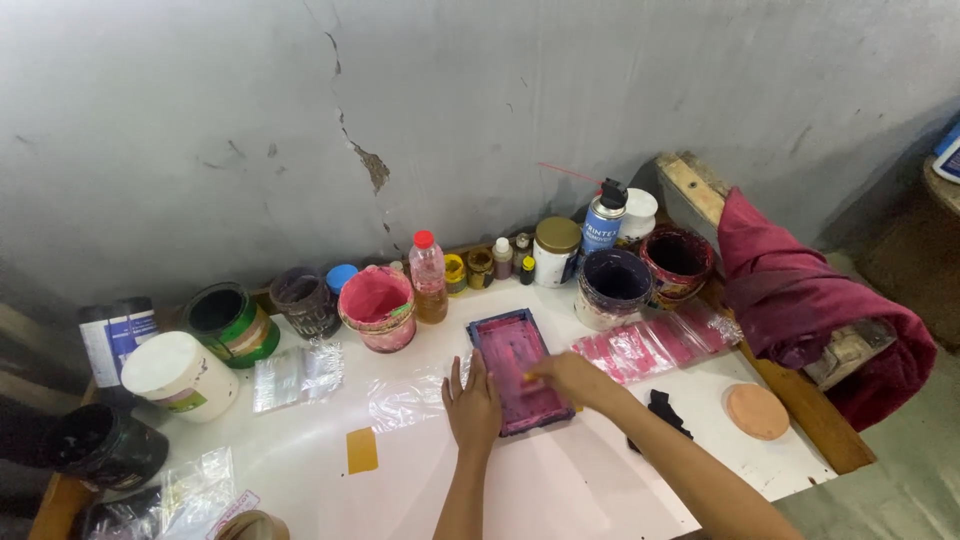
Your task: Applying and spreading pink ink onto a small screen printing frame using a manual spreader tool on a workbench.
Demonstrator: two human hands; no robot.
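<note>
A small rectangular printing frame [512,358], smeared with magenta ink, lies flat near the middle of the white table [560,480]. My left hand [472,405] rests flat on the table against the frame's left edge, fingers together. My right hand [568,378] reaches over the frame's right side and presses a small yellowish object, barely visible, onto the inked surface. A sheet of clear plastic [408,398] lies under and beside the frame.
Open ink tubs stand along the wall: pink [378,305], green [232,322], dark purple [612,285], red [677,262]. A spray can [603,222], small bottles, a white lidded tub [180,372], pink-stained plastic [655,343], a round orange pad [757,410] and a maroon cloth [810,305] surround it.
</note>
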